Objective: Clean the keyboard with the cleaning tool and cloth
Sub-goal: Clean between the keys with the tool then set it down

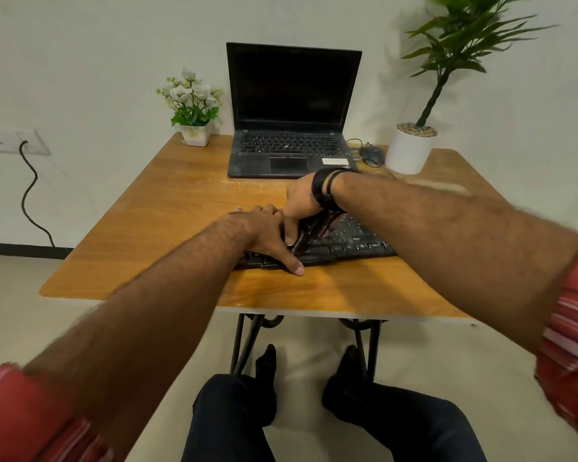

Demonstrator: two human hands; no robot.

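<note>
Head view: left hand is lying flat, fingers relaxed, steadying the keyboard at the table front edge; right hand is gripping something dark, blurred, probably the cloth, rubbing keys.

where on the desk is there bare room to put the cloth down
Bare wood lies left of the laptop and keyboard, below the flower pot, and along the near edge. It is crowded at the right rear, by the mouse and white planter.
</note>
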